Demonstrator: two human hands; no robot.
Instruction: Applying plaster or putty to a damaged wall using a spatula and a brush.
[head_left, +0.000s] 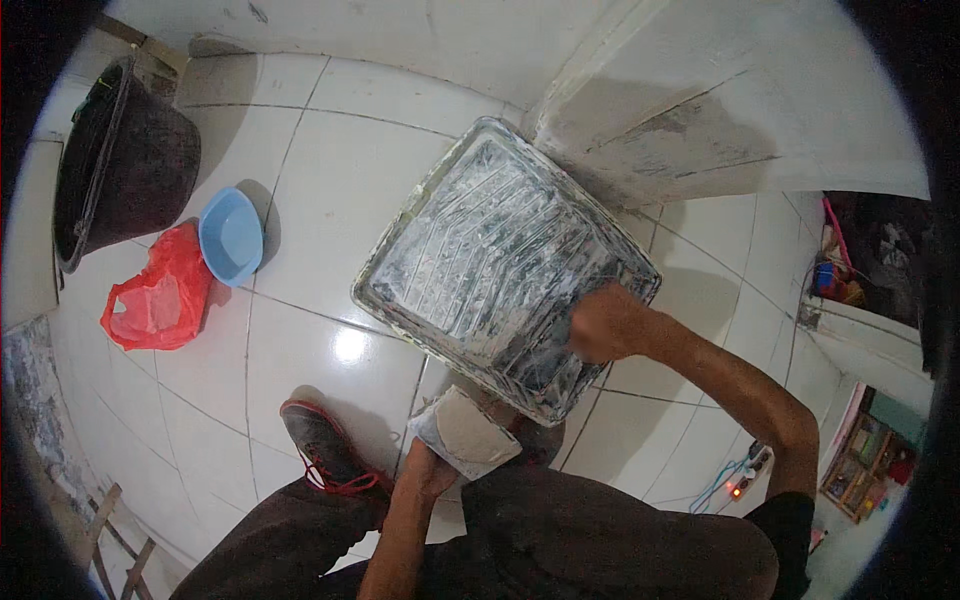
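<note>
A ribbed paint tray [455, 235], smeared with whitish and dark grey residue, lies slanted on the floor in front of me. My right hand [608, 322] is curled closed over the tray's lower right part. Its fingers are blurred, and whatever they grip is hidden. Below the tray's near edge, my left hand [430, 468] grips a wide, flat putty scraper [490, 462]. A thick layer of pale putty [466, 428] covers much of its blade.
Left stand a black bucket [150, 165], a light blue basin [232, 238] and a red plastic bag [165, 295]. A wall corner [660, 120] rises behind the tray. My shoe [325, 440] is near the tray. A lit power strip [750, 475] with cables lies right.
</note>
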